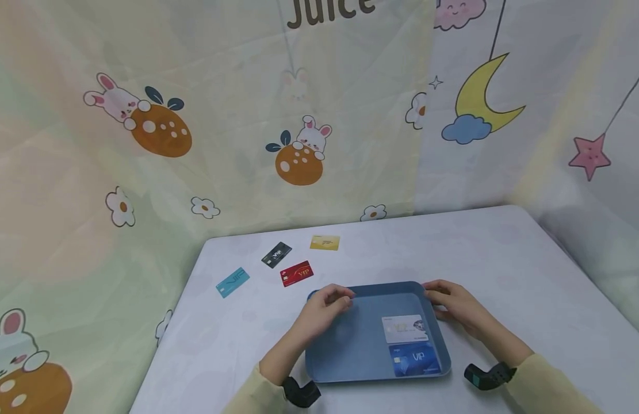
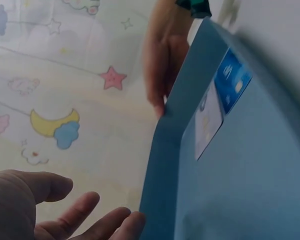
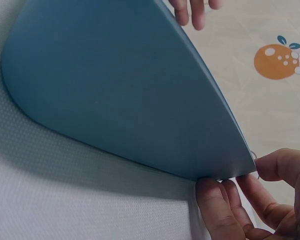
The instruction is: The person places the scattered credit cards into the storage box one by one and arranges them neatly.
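Note:
A shallow blue tray [image 1: 345,351] rests on the table near the person. In its right half lie a white card [image 1: 402,329] and a blue VIP card [image 1: 413,361], edge to edge. My right hand [image 1: 460,306] holds the tray's far right corner. The right wrist view shows its thumb [image 3: 277,164] at the rim and the other fingers at the outer wall below. My left hand [image 1: 319,315] hovers by the tray's far left edge. In the left wrist view its thumb [image 2: 52,186] and fingers are spread apart, with nothing between them.
Beyond the tray to the left lie a teal card [image 1: 233,282], a black VIP card [image 1: 276,255], a red VIP card [image 1: 297,273] and a gold card [image 1: 325,242]. A printed cloth [image 1: 236,144] hangs behind the white table [image 1: 516,259].

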Demonstrator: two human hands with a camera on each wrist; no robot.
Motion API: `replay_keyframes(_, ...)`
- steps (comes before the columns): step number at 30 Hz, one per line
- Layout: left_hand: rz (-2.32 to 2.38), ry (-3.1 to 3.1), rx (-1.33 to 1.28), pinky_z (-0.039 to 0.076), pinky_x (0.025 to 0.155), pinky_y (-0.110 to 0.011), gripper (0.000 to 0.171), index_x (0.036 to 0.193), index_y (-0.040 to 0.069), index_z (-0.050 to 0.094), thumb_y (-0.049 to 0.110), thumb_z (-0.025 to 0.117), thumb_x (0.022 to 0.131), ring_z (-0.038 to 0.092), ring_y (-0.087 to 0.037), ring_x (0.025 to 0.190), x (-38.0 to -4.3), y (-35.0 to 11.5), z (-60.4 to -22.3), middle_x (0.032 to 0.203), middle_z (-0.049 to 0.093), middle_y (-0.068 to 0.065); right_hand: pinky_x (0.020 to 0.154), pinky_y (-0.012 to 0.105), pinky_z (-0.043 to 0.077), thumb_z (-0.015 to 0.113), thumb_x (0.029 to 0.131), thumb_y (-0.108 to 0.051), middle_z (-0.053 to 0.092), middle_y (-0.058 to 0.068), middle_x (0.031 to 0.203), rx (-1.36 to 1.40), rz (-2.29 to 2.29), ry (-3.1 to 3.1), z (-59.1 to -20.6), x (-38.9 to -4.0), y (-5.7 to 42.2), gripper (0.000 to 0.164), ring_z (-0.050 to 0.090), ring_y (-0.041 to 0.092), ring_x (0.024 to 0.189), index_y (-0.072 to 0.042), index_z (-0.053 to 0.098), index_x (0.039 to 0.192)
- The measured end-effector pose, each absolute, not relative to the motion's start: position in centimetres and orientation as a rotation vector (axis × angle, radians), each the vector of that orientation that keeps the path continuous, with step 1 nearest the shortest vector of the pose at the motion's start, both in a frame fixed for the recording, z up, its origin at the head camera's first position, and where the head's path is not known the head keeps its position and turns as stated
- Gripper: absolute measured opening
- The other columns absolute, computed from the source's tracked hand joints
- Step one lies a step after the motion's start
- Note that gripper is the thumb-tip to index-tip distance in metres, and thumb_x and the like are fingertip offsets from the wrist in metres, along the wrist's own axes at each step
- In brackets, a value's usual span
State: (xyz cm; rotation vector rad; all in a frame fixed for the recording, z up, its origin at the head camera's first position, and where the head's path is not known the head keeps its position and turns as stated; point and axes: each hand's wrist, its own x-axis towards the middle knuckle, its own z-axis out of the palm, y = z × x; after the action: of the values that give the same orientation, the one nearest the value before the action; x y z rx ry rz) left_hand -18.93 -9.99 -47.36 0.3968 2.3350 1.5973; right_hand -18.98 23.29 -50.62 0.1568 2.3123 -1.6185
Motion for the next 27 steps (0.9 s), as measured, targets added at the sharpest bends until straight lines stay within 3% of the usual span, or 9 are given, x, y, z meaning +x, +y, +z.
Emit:
replay_keyframes(11, 1.584, 2.540, 0.233, 0.055, 0.104, -0.052, 0.028, 0.124, 0.012, 0.069, 0.029, 0.060, 0.104, 0.068, -0.029, 0.117, -21.9, -13.9, -46.4, 0.129, 0.070, -0.016, 0.090, 0.036, 0.062, 0.056, 0.106, -0.025, 0.054, 0.030, 0.141, 0.150, -1.622, 2.325, -50.6, -18.9, 23.3, 0.051, 0.062, 0.029, 0.119, 0.008, 0.048, 0.143)
replay_keyframes(18, 1.578, 2.587, 0.111, 0.047, 0.112, -0.055, 0.025, 0.124, 0.009, 0.070, 0.022, 0.060, 0.104, 0.062, -0.031, 0.128, -23.2, -15.4, -47.0, 0.127, 0.071, -0.010, 0.091, 0.037, 0.062, 0.056, 0.106, -0.025, 0.055, 0.030, 0.141, 0.182, -1.618, 2.315, -50.7, -18.9, 23.2, 0.050, 0.062, 0.030, 0.119, 0.008, 0.048, 0.143)
replay_keyframes(27, 1.522, 2.676, 0.019, 0.050, 0.109, -0.052, 0.024, 0.122, 0.009, 0.070, 0.021, 0.063, 0.103, 0.063, -0.029, 0.120, -24.5, -16.7, -48.3, 0.123, 0.071, -0.010, 0.090, 0.036, 0.062, 0.056, 0.106, -0.025, 0.056, 0.028, 0.139, 0.183, -1.625, 2.312, -50.9, -19.0, 23.3, 0.050, 0.063, 0.027, 0.117, 0.008, 0.049, 0.143)
